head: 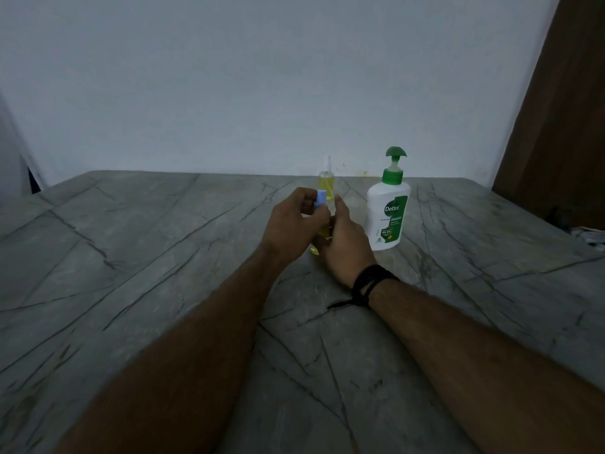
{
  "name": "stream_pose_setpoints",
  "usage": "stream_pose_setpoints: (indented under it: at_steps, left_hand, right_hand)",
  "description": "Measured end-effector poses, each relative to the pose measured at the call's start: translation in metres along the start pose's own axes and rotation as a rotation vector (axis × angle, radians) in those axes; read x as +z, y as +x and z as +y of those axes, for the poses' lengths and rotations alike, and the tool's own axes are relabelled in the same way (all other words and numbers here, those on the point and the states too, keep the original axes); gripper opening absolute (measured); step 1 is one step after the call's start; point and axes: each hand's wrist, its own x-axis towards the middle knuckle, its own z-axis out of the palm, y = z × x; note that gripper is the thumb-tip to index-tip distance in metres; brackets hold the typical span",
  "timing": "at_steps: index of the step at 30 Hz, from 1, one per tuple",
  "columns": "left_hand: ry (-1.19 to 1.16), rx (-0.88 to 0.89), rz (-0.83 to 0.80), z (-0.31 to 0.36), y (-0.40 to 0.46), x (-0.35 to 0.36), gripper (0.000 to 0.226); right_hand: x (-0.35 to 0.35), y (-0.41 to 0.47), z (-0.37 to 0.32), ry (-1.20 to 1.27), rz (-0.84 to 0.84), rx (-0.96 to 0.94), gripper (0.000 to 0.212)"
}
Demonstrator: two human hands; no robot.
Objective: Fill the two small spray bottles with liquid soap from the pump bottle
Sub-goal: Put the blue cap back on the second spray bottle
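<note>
A white pump bottle (388, 211) with a green pump head stands upright on the grey marble table (163, 257), right of centre. Behind my hands a small clear spray bottle (326, 185) with yellow liquid stands near the wall. A second small spray bottle (319, 239), also holding yellow liquid, is between my hands; my right hand (347, 244) grips its body. My left hand (294, 224) pinches its blue spray cap (320, 198) at the top. Most of this bottle is hidden by my fingers.
A white wall (262, 77) runs along the table's far edge. A brown wooden panel (563, 126) stands at the far right, with some small unclear items (589, 235) at the table's right edge. A black band (370, 286) wraps my right wrist.
</note>
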Motion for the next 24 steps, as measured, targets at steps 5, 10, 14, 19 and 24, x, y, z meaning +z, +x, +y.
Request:
stream_pose_setpoints:
  at_steps: [5, 10, 14, 19, 24]
  left_hand:
    - [0.028, -0.004, -0.008, 0.0011, 0.0002, -0.0003, 0.026]
    - [0.009, -0.009, 0.028, -0.0013, 0.0002, -0.0028, 0.027]
    - [0.035, -0.015, -0.002, -0.0020, 0.0016, -0.0012, 0.029]
    - [0.043, 0.012, -0.027, -0.0004, 0.0010, 0.0039, 0.034]
    - [0.085, 0.022, 0.042, 0.0011, 0.0014, 0.0014, 0.032]
  right_hand:
    - [0.0030, 0.0022, 0.0007, -0.004, -0.003, 0.007, 0.088]
    - [0.0025, 0.0022, 0.0010, 0.007, 0.006, 0.001, 0.089]
    - [0.0006, 0.0001, -0.0008, -0.001, -0.002, 0.007, 0.088]
    - [0.0007, -0.0007, -0.0012, 0.000, 0.006, -0.003, 0.084]
    - [0.0008, 0.0003, -0.0018, 0.009, 0.007, 0.003, 0.085]
